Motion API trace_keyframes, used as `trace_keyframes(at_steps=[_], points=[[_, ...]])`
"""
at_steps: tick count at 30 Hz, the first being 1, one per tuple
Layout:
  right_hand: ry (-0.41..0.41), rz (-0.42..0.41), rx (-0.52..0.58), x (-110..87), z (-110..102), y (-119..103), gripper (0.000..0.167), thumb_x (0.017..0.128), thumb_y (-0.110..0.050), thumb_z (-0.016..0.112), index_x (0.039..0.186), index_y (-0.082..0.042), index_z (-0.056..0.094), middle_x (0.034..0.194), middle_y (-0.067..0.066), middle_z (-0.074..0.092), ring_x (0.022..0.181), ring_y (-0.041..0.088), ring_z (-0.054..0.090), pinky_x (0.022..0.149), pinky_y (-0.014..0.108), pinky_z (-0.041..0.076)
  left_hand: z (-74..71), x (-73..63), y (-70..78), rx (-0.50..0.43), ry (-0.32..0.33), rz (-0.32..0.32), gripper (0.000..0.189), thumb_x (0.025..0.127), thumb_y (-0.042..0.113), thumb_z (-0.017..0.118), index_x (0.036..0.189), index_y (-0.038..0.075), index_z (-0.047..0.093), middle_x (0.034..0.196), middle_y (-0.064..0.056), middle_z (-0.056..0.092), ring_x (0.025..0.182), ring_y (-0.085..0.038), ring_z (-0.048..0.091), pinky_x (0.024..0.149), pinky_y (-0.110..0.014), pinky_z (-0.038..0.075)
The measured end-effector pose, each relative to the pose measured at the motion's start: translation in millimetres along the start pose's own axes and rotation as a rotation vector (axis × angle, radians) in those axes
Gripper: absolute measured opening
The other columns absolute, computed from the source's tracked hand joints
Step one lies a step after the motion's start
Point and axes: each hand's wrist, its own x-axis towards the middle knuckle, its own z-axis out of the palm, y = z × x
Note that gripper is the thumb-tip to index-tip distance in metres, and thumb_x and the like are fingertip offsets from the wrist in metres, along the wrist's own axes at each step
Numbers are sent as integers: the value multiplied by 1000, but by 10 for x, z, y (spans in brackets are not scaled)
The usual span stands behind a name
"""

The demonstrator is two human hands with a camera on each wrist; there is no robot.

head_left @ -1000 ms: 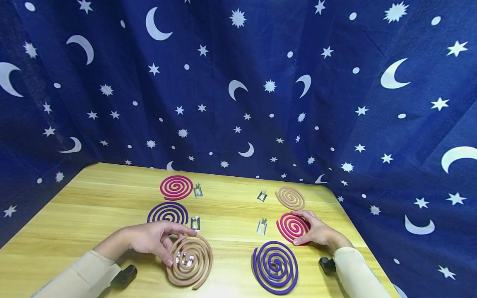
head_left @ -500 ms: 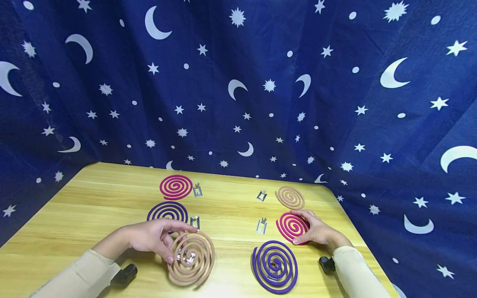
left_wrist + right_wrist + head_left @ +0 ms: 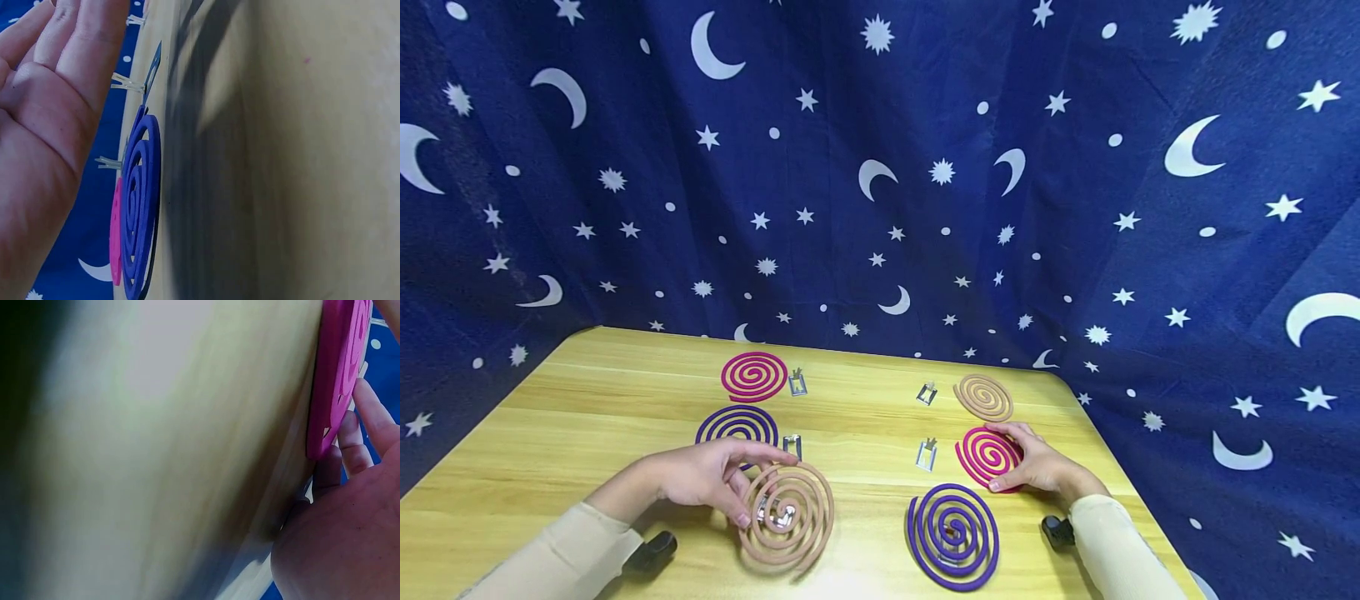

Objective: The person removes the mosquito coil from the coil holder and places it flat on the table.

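Observation:
My left hand [image 3: 711, 479] holds a tan mosquito coil [image 3: 817, 533] by its left and upper rim, thumb in front. The coil overlaps a shiny metal stand [image 3: 785, 517], which shows through its gaps. On the right, my right hand [image 3: 1037, 462] grips a pink mosquito coil [image 3: 973, 454] by its right edge, thumb at the near side and fingers at the far side. The right wrist view has fingers touching the rim of this pink coil [image 3: 331, 394], close to the table. In the left wrist view the tan coil is out of sight beyond the palm [image 3: 44, 150].
Nearer me, a purple coil [image 3: 990, 537] lies over another stand. A second purple coil [image 3: 702, 432] sits behind my left hand, a pink coil [image 3: 754, 377] farther back. A tan coil [image 3: 983, 397] lies back right. Several metal stands [image 3: 927, 454] stand between the columns.
The tan coil in my left hand has shifted slightly right and up, its tilt changing a little. My right hand and the pink coil have stayed in place.

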Motion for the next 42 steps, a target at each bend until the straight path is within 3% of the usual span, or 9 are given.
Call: trace_keyframes(at_steps=[5,16,23,27,37,42], points=[[4,-15,-13,4,-1,11,98,60,-14,99,145,-7,50,138,19,42,128,40,36,109,60,25,6,5,4,-16,6,4,79,83,-6,76,152,-3,37,129,-27,49,84,-33,72,73,-46,59],[3,-10,12,-13,2,19,98,60,-12,98,145,-7,50,139,19,41,128,41,36,109,61,25,-10,-28,38,11,13,23,80,82,-5,76,152,-2,37,131,-27,47,82,-24,72,70,-41,60],[0,-14,16,-5,4,40,98,61,-11,98,146,-7,49,138,18,43,127,39,37,108,59,26,-34,-82,66,0,-6,55,80,83,-7,75,151,-6,34,129,-33,48,83,-26,72,70,-49,58],[0,-12,9,-1,5,49,98,60,-12,98,146,-8,50,139,18,43,127,38,37,108,59,26,-52,-110,72,-16,-12,56,80,83,-9,74,152,-4,34,129,-34,48,84,-27,72,70,-45,59],[4,-20,-4,13,16,27,98,60,-14,99,145,-7,50,138,18,44,127,38,38,108,58,26,-157,-290,64,-71,-36,85,81,85,-14,68,154,-5,28,136,-36,43,91,-37,71,72,-48,59],[1,-6,-5,-5,-2,-33,98,61,-14,98,145,-7,49,138,19,44,127,40,36,109,61,25,-206,-400,37,-58,1,71,80,85,-14,68,154,-3,29,135,-34,43,90,-39,70,73,-44,59]])
